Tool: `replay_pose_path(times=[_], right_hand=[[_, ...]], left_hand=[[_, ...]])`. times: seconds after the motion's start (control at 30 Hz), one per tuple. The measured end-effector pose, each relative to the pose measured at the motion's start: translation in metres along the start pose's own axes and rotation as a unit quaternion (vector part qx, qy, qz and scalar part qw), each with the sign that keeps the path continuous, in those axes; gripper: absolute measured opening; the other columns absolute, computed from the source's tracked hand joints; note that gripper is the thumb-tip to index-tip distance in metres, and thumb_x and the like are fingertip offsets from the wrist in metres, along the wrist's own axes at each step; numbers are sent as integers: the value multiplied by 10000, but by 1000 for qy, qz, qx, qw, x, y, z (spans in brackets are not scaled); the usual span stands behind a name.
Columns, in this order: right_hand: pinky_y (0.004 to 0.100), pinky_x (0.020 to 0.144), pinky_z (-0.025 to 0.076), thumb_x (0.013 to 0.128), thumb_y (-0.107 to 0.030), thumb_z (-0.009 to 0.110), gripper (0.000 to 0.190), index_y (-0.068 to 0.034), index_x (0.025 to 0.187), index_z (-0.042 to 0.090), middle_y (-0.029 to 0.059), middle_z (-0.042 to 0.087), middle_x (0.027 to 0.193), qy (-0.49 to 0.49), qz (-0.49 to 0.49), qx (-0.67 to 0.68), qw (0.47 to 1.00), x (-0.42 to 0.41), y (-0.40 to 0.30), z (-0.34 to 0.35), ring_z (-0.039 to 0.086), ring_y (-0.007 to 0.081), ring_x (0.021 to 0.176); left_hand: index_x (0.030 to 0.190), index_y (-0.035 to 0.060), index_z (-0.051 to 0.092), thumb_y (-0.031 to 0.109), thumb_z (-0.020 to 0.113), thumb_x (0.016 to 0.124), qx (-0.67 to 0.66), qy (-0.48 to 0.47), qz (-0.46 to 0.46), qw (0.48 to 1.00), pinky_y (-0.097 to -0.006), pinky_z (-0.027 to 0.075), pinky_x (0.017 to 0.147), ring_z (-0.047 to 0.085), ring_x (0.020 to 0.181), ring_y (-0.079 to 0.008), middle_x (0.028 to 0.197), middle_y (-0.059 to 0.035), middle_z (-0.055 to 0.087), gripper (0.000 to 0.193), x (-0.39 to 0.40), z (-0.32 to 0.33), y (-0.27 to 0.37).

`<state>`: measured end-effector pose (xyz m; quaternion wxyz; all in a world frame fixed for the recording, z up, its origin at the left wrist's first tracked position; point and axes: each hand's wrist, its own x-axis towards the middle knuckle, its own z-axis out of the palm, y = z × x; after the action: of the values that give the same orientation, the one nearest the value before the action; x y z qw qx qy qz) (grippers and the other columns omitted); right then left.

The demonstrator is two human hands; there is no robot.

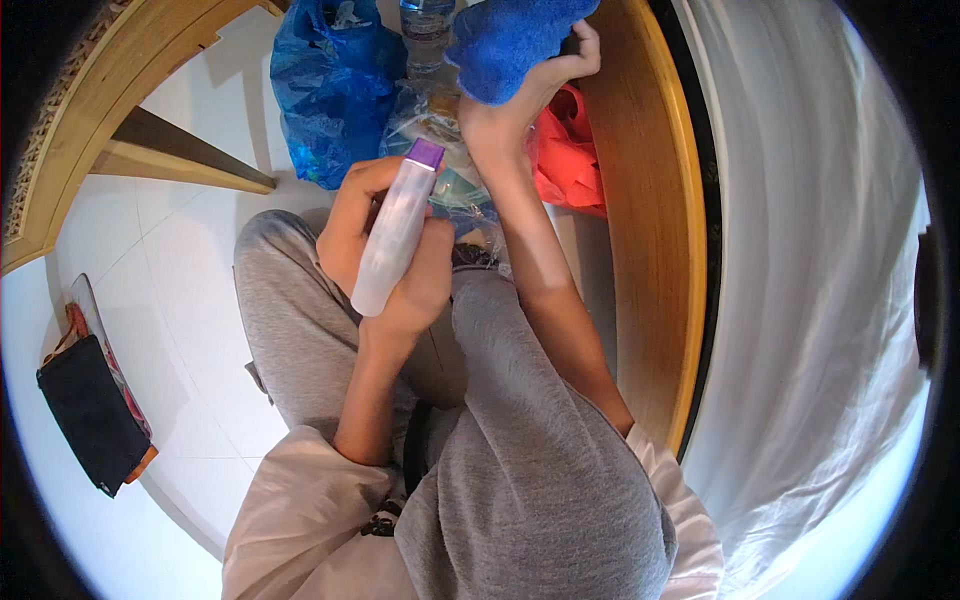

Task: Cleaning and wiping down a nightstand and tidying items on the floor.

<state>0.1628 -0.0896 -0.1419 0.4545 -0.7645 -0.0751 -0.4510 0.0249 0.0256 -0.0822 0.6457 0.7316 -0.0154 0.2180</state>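
Note:
My left hand (420, 289) is wrapped around a frosted, translucent plastic bottle (394, 240) with a purple cap (426, 153), held tilted above my knees. Farther forward, my right hand (517, 112) grips a blue fluffy cloth (517, 45), which covers most of its fingers. Beneath and between the hands lie crumpled clear plastic bags (457, 184), their contents hard to make out. A clear plastic bottle (427, 37) stands behind them, partly hidden by the cloth.
A blue plastic bag (330, 82) stands ahead on the left, a red bag (574, 165) beside the wooden panel (645, 225). White fabric (787, 300) hangs over the right side. A wooden chair leg (187, 154) and a black pouch (94, 416) are on the left, over white floor tiles (180, 300).

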Motion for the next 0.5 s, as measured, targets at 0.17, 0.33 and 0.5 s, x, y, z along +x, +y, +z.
replay_pose_path(times=[0.17,0.33,0.5], right_hand=[[527,1076,288,735,-171,819,937,35,1457,257,231,335,1356,30,110,-14,993,31,-51,-2,355,438,1263],[548,1093,281,707,-50,802,1023,22,1508,170,258,329,1375,21,-73,-88,993,50,-43,-13,351,465,1279],[530,1088,310,758,-46,757,949,39,1509,182,281,346,1392,62,-53,9,997,39,-28,-3,375,481,1280]], left_hand=[[1013,-12,658,-46,592,707,-2,7,-11,1000,-221,464,680,568,697,-100,887,-66,638,314,0,-4,-3],[1003,-11,655,-50,588,704,-7,18,-35,999,-220,466,700,571,722,-96,892,-67,650,309,1,-2,-3],[1002,-6,653,-55,583,708,1,21,-30,999,-220,471,707,572,727,-95,907,-70,664,307,2,-5,-1]])
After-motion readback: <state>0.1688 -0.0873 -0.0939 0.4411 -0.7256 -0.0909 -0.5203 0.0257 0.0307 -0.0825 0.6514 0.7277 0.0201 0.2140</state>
